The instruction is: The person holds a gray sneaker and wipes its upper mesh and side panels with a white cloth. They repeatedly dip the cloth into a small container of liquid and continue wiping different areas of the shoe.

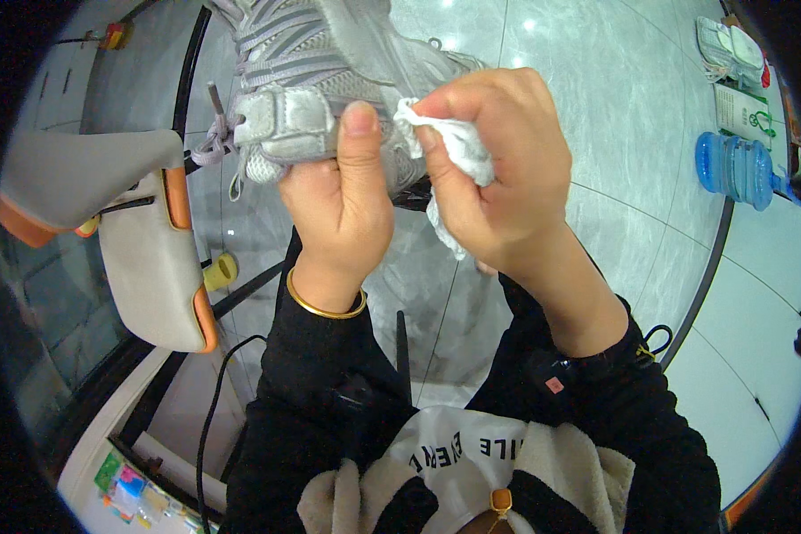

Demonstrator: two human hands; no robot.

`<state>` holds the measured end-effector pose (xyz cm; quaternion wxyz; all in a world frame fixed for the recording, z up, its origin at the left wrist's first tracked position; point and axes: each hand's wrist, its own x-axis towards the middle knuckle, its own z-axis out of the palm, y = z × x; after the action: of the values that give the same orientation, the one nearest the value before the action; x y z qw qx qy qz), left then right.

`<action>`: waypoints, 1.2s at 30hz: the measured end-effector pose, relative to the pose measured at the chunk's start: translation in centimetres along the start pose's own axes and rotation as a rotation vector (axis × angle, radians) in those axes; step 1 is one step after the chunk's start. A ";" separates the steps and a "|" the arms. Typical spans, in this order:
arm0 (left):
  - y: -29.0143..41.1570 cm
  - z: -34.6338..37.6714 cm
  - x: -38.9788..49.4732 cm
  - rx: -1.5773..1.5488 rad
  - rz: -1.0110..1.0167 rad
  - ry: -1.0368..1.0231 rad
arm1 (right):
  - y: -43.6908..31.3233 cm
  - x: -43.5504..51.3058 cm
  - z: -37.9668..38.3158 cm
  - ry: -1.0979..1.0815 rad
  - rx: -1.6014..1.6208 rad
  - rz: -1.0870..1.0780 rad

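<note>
A grey-and-white lace-up sneaker [287,120] is held up in front of me, partly cut off by the top edge of the view. My left hand [340,193] grips its near side, thumb up along the padded panel and fingers hidden beneath. Between the thumb and fingers of my right hand [514,153] is a crumpled white cloth or wipe [464,147], greyish in one spot. Its bunched tip is at the shoe's right side; whether it touches cannot be told. One end of the cloth hangs below my palm. A loose lace knot [210,143] dangles at the shoe's left.
A grey chair with orange trim [153,267] stands at left, near a yellow cup-like container [220,272] on the tiled floor [614,120]. A blue water jug [734,170] lies at right, below more shoes [731,50]. A black cable [213,407] runs at lower left.
</note>
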<state>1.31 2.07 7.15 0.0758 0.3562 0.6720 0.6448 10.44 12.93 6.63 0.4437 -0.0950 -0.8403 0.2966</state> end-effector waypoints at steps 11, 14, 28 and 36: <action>0.1 1.6 -0.9 -0.153 -0.103 -0.080 | 0.8 0.1 -0.2 0.027 -0.093 0.010; -0.3 1.7 -0.8 -0.186 -0.141 -0.036 | 0.7 0.2 -0.4 -0.006 -0.072 0.031; -0.8 1.0 -0.4 -0.009 -0.150 -0.117 | 0.6 0.2 -1.1 -0.159 -0.096 0.096; -2.0 0.3 -0.4 0.080 -0.273 -0.281 | 0.3 0.5 -1.3 -0.064 0.157 0.193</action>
<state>1.04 2.25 5.13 0.2412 0.3509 0.7220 0.5453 11.12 13.90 7.39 0.3924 -0.1308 -0.8151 0.4056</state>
